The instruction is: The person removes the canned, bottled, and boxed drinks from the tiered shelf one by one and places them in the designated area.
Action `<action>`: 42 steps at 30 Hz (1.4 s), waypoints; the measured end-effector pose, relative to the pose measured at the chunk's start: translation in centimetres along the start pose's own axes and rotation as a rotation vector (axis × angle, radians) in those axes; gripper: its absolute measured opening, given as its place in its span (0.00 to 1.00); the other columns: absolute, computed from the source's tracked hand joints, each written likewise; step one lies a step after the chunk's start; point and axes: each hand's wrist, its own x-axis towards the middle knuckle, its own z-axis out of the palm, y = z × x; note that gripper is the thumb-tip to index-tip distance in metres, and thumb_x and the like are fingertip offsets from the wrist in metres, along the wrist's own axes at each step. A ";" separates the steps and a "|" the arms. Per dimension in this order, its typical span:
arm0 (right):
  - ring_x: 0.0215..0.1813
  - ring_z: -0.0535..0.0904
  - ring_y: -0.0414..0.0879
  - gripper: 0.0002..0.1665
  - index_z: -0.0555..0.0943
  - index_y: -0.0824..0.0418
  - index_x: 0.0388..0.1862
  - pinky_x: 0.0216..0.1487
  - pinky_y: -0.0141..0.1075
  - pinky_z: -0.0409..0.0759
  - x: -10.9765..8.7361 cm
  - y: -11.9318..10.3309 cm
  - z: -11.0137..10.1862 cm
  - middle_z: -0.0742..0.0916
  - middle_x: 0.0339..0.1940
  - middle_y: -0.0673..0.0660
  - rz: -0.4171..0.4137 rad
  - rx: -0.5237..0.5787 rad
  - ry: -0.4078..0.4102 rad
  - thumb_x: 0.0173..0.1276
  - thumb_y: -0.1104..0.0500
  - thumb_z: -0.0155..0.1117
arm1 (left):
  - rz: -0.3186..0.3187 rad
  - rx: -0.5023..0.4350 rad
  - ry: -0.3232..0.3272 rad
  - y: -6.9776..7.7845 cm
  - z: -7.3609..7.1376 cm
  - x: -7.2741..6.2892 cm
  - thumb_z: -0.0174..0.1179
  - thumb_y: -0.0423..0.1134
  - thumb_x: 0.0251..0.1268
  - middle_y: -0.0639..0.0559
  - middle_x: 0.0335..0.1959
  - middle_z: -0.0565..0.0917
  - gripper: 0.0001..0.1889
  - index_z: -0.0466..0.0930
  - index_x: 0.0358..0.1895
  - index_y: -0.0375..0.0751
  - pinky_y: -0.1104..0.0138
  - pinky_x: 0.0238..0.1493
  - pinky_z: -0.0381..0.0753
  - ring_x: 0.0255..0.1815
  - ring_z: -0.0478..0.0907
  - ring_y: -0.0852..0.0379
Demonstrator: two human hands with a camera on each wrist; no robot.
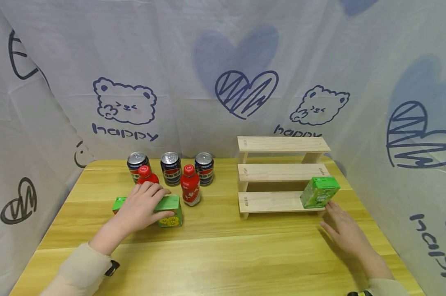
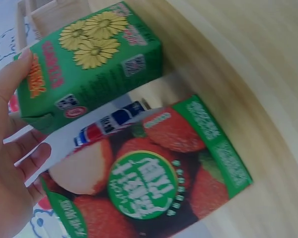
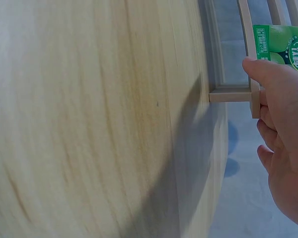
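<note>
My left hand (image 1: 141,205) holds a green drink carton with yellow flowers (image 1: 170,221), thumb on its near face and the fingers over the far side. Close beside it lies a strawberry drink carton (image 2: 144,183), mostly covered by the hand in the head view. On the right, a light green drink carton (image 1: 320,192) stands at the right end of the lowest step of a wooden three-step rack (image 1: 272,202). My right hand (image 1: 346,232) is just below that carton at the rack's end, fingers extended and thumb apart; whether the fingertips touch the carton is hard to tell.
Three dark soda cans (image 1: 171,168) stand in a row at the back left of the wooden table (image 1: 223,259). Two red bottles (image 1: 190,186) are in front of them, one partly behind my left hand. A printed white cloth (image 1: 186,115) hangs behind the table.
</note>
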 end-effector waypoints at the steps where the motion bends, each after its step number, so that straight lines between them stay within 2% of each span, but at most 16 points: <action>1: 0.74 0.58 0.71 0.40 0.61 0.76 0.71 0.75 0.58 0.50 0.0 0.0 0.0 0.63 0.73 0.75 0.001 0.004 -0.002 0.74 0.48 0.55 | -0.001 -0.003 0.006 0.1 -0.2 0.0 0.65 0.65 0.52 0.50 0.48 0.81 0.33 0.80 0.54 0.45 0.56 0.51 0.67 0.52 0.71 0.49; 10: 0.74 0.58 0.71 0.40 0.61 0.77 0.71 0.80 0.48 0.39 -0.1 0.3 0.3 0.63 0.73 0.76 -0.018 0.006 0.016 0.74 0.48 0.55 | -0.017 -0.035 0.092 1.9 -1.8 0.9 0.67 0.63 0.51 0.49 0.49 0.80 0.33 0.79 0.56 0.46 0.55 0.52 0.67 0.53 0.71 0.48; 13: 0.73 0.58 0.71 0.40 0.61 0.77 0.70 0.80 0.47 0.39 -0.1 0.3 0.4 0.63 0.73 0.76 -0.026 0.001 0.026 0.74 0.48 0.55 | -0.016 -0.040 0.123 2.8 -2.4 1.5 0.66 0.63 0.52 0.49 0.49 0.80 0.32 0.80 0.56 0.46 0.55 0.52 0.68 0.53 0.71 0.48; 22: 0.73 0.58 0.71 0.40 0.61 0.77 0.71 0.80 0.42 0.35 -0.1 0.2 0.3 0.63 0.73 0.75 -0.021 0.002 0.021 0.74 0.48 0.55 | 0.057 -0.075 0.251 5.2 -2.9 3.7 0.58 0.67 0.59 0.50 0.48 0.81 0.29 0.81 0.52 0.47 0.55 0.49 0.70 0.52 0.72 0.48; 26: 0.73 0.59 0.70 0.40 0.61 0.76 0.71 0.80 0.43 0.36 -0.1 0.2 0.3 0.63 0.73 0.75 -0.023 -0.007 0.027 0.74 0.47 0.55 | 0.090 -0.103 0.306 6.3 -3.0 5.1 0.66 0.62 0.53 0.49 0.46 0.81 0.28 0.82 0.50 0.46 0.55 0.48 0.70 0.51 0.72 0.48; 30: 0.73 0.59 0.71 0.40 0.61 0.76 0.71 0.79 0.52 0.43 -0.2 0.1 0.3 0.63 0.73 0.75 -0.018 -0.003 0.022 0.74 0.48 0.55 | 0.124 -0.116 0.346 7.3 -2.8 6.5 0.70 0.59 0.49 0.49 0.45 0.82 0.26 0.82 0.49 0.46 0.55 0.47 0.70 0.49 0.73 0.47; 34: 0.74 0.58 0.70 0.40 0.61 0.76 0.71 0.76 0.57 0.49 -0.1 0.1 0.3 0.63 0.73 0.75 -0.006 0.001 0.015 0.74 0.47 0.55 | 0.139 -0.121 0.347 8.5 -2.7 7.9 0.69 0.59 0.51 0.51 0.45 0.82 0.26 0.83 0.49 0.47 0.55 0.49 0.71 0.49 0.73 0.48; 42: 0.74 0.57 0.70 0.41 0.60 0.76 0.71 0.78 0.55 0.46 0.0 0.2 0.2 0.62 0.74 0.74 0.006 0.000 -0.002 0.74 0.47 0.55 | 0.142 -0.141 0.290 10.9 -2.2 10.6 0.65 0.61 0.57 0.52 0.48 0.82 0.25 0.82 0.51 0.48 0.55 0.53 0.72 0.53 0.73 0.50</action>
